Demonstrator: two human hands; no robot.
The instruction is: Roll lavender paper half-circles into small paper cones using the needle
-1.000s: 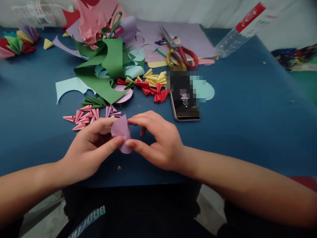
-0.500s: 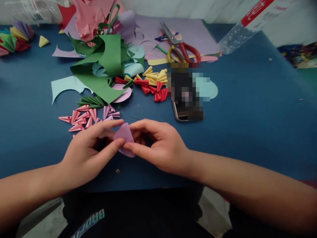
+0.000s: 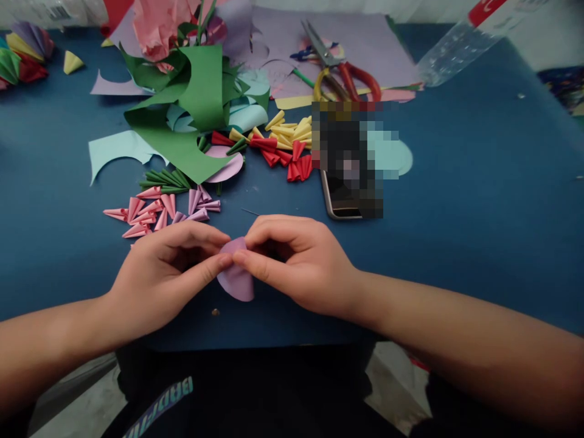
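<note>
Between my two hands is a small purple paper piece (image 3: pixel 238 283) with a curved edge, held above the near part of the table. My left hand (image 3: pixel 171 280) pinches its left side between thumb and fingers. From the other side, my right hand (image 3: pixel 298 264) grips its upper right edge, thumb tip close to the left thumb. Just beyond my left hand lie pink paper cones (image 3: pixel 148 214) and purple paper cones (image 3: pixel 198 207). Green paper cones (image 3: pixel 164 180) sit behind them. A thin needle-like piece (image 3: pixel 249 212) rests beyond my right fingers.
Red paper cones (image 3: pixel 298 167) and yellow ones (image 3: pixel 292 131) lie mid-table beside a phone (image 3: pixel 349 198), partly pixelated. Scissors (image 3: pixel 340 67) rest on purple sheets (image 3: pixel 278 36). Green paper scraps (image 3: pixel 201 91) heap at the back left. A clear plastic bottle (image 3: pixel 460 52) lies back right on the blue table (image 3: pixel 479 201).
The purple paper has turned in my fingers, its curved part now hanging lower. My left fingers have closed in toward it. The view has shifted slightly.
</note>
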